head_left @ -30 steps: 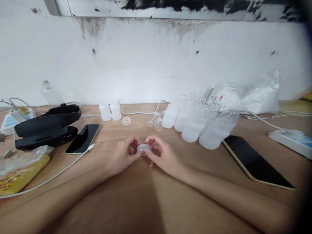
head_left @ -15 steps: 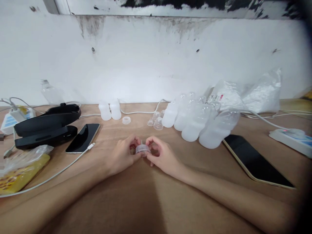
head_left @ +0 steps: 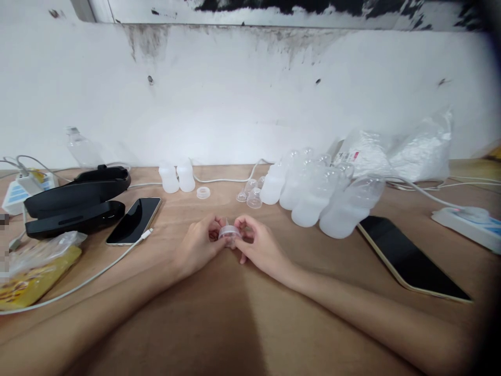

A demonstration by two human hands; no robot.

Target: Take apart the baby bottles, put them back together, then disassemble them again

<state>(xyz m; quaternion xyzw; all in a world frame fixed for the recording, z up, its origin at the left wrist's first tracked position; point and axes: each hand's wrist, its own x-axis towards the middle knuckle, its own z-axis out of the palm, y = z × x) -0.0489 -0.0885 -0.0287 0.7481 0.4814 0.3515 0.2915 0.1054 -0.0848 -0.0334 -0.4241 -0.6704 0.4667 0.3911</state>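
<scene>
Between my hands, over the middle of the wooden table [head_left: 211, 324], is a small clear plastic ring [head_left: 229, 232] with a thin pointed clear part rising from it. My left hand [head_left: 200, 243] grips its left side, thumb in front and fingers curled behind. My right hand [head_left: 259, 244] pinches the right side in the same manner. Beyond my hands lie another clear ring [head_left: 203, 192] and several clear nipple-shaped pieces [head_left: 254, 198]. Two small white bottles [head_left: 186, 176] stand near the wall.
Several frosted bottles with clear domed tops [head_left: 313, 196] cluster right of centre, before plastic bags [head_left: 420, 149]. A large phone [head_left: 415, 258] and power strip [head_left: 469, 222] lie right. Leftward are a smaller phone [head_left: 135, 222], white cable, black devices [head_left: 74, 196] and yellow packet [head_left: 43, 282].
The held ring has risen slightly and is tilted a little differently between my fingers. Both hands keep their grip, with small finger shifts.
</scene>
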